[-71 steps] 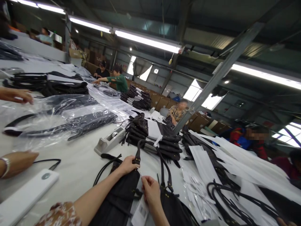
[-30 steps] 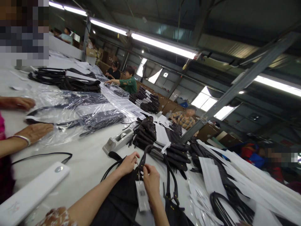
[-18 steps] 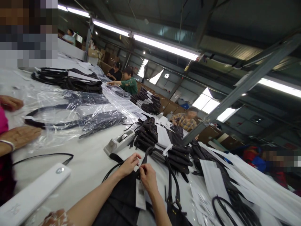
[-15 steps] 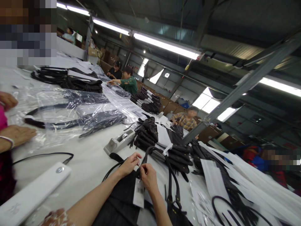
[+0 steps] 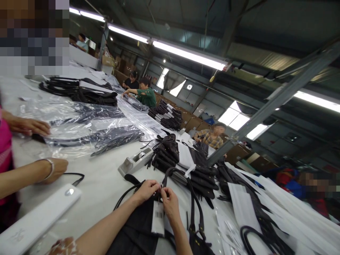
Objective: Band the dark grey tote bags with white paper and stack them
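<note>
The left hand (image 5: 148,190) has closed in on the right hand (image 5: 169,203). Both are narrowed to a pinch beside the strap (image 5: 167,173); the item gripped cannot be determined. The bag (image 5: 135,226) lies lower centre, with the tag (image 5: 158,220) below the fingertips.

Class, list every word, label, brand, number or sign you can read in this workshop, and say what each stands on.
No text is legible.
Hanging tag: a barcode shows, but any words or numbers are too small.
White device: a faint mark, too blurred to read.
Wall clock: numerals too small.
</note>
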A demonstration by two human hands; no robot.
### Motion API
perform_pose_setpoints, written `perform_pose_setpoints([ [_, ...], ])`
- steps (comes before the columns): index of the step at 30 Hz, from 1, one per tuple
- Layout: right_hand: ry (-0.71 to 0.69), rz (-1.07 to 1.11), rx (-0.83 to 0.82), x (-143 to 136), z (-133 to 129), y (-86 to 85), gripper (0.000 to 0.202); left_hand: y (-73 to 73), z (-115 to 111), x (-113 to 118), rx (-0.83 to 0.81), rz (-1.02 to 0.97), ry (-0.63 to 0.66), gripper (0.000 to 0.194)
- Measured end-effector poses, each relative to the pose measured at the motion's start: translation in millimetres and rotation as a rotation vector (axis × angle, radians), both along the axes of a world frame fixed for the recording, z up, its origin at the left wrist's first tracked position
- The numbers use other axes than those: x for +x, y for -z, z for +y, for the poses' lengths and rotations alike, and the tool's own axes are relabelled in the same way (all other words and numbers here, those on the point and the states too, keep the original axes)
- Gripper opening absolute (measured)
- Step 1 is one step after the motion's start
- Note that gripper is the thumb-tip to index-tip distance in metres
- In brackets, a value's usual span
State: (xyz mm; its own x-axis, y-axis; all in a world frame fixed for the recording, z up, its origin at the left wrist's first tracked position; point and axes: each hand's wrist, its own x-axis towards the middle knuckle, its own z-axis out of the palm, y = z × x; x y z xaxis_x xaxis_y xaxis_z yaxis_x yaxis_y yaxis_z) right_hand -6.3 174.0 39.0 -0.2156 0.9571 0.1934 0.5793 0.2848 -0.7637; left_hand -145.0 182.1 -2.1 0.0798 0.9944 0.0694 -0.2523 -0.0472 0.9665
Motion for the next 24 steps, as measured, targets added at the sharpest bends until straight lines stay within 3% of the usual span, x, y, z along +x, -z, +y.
perform_pose_setpoints([
  [6,0.022,0.002,-0.002,-1.0,0.8,-0.9,0.029,-5.4,-4.8,-6.1,-0.008,-0.161,0.012,0.030],
  [9,-0.075,-0.060,0.025,12.1,-2.4,-8.1,0.025,-6.4,-5.5,-7.2,-0.006,-0.228,0.046,0.037],
  [11,-0.242,-0.194,0.079,26.0,-8.5,-15.8,0.034,-5.5,-4.1,-7.0,-0.020,-0.279,0.067,0.037],
  [14,-0.470,-0.529,0.162,42.1,-22.6,-26.7,0.063,-2.6,-1.0,-5.9,-0.049,-0.367,0.088,0.034],
  [16,-0.510,-0.724,0.215,43.3,-31.9,-30.1,0.064,-1.1,0.1,-5.8,-0.064,-0.419,0.093,0.032],
  [18,-0.511,-0.814,0.262,37.1,-37.8,-29.4,0.053,-0.3,0.0,-6.6,-0.076,-0.459,0.089,0.029],
  [21,-0.518,-0.704,0.255,22.3,-37.9,-23.5,0.039,0.6,-1.0,-9.4,-0.099,-0.490,0.076,0.024],
  [24,-0.428,-0.347,0.166,10.0,-30.2,-16.7,0.027,3.3,-0.6,-11.8,-0.146,-0.482,0.075,0.031],
])
